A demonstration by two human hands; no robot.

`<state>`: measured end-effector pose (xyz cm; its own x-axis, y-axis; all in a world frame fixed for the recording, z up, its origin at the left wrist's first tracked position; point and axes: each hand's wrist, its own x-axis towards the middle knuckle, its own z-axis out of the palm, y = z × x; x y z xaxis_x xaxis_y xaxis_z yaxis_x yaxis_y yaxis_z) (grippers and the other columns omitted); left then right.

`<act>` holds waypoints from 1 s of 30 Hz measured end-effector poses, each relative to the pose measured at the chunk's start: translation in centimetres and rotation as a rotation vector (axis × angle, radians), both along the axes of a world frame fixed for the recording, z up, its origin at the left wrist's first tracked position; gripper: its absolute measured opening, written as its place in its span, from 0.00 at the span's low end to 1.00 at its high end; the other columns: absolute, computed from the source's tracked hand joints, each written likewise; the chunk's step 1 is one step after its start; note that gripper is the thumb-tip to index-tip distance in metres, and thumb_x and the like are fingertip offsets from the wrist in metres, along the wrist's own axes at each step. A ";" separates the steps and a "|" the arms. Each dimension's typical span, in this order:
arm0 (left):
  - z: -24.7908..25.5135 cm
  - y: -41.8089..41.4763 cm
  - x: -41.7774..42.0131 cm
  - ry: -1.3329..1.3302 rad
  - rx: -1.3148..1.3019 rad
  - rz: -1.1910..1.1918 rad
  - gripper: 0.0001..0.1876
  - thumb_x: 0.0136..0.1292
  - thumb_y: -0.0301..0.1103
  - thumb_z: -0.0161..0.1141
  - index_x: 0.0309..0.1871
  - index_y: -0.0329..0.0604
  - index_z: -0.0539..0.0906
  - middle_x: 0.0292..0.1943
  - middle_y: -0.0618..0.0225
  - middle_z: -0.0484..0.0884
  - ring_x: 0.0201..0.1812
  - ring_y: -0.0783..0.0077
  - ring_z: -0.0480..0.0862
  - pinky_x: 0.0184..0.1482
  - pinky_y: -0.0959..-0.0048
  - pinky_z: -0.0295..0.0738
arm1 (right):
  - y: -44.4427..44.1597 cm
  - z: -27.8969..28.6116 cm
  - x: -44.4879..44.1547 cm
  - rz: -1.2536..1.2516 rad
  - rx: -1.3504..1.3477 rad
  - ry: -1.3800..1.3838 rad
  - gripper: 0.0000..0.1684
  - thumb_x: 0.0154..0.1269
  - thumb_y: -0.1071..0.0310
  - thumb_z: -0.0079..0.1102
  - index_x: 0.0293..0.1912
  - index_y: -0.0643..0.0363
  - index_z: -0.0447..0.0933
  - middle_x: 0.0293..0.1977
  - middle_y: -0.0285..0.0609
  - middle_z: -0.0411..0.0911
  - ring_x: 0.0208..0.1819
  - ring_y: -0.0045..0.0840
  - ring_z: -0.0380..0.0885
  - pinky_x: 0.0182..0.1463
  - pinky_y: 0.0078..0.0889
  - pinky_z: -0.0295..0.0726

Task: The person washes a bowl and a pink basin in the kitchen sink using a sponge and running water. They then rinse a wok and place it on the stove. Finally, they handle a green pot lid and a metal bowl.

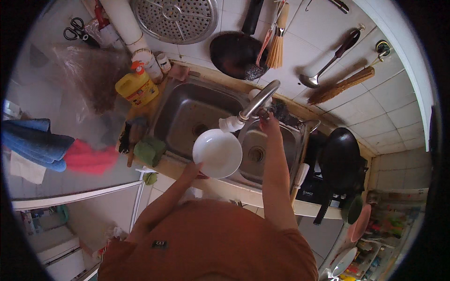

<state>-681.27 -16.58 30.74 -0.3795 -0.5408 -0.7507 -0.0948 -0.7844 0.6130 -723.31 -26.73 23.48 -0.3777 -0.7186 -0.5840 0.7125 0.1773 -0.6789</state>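
Note:
A white bowl [218,153] is tilted under the tap, over the divider between the two sink basins. My left hand [197,171] grips it by the rim at its lower left. With my right hand [270,123] I reach past the bowl to the base of the curved metal tap [263,98], fingers around its handle, which they mostly hide. A white nozzle [231,124] caps the spout just above the bowl; whether water runs is unclear. The larger steel basin [175,119] lies to the left, the smaller basin [250,172] to the right.
A yellow detergent bottle [137,88] and a green cloth [150,151] stand by the sink's left side. A black wok [340,159] rests on the stove at right. On the tiled wall hang a frying pan [233,52], a ladle [325,68] and brushes.

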 end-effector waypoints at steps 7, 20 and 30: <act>-0.3 -1.0 -1.0 0.067 -0.085 -0.094 0.28 0.68 0.45 0.54 0.61 0.32 0.68 0.47 0.54 0.80 0.36 0.61 0.85 0.41 0.67 0.86 | 8.2 17.3 15.2 0.347 -0.497 0.698 0.42 0.61 0.77 0.56 0.71 0.56 0.49 0.58 0.47 0.70 0.63 0.33 0.66 0.62 0.35 0.69; -1.3 -1.6 -4.0 0.055 0.010 -0.185 0.28 0.68 0.45 0.54 0.53 0.19 0.71 0.32 0.43 0.83 0.28 0.55 0.87 0.33 0.66 0.87 | 11.6 23.1 15.3 0.403 -0.495 0.721 0.51 0.60 0.79 0.62 0.73 0.60 0.39 0.54 0.48 0.73 0.56 0.29 0.73 0.59 0.34 0.71; -2.1 -1.2 -5.4 0.019 -0.043 -0.409 0.25 0.69 0.44 0.53 0.48 0.22 0.76 0.31 0.46 0.84 0.27 0.57 0.87 0.30 0.67 0.86 | 12.6 23.3 15.6 0.361 -0.455 0.829 0.48 0.63 0.73 0.62 0.73 0.60 0.43 0.51 0.46 0.77 0.54 0.27 0.74 0.58 0.31 0.70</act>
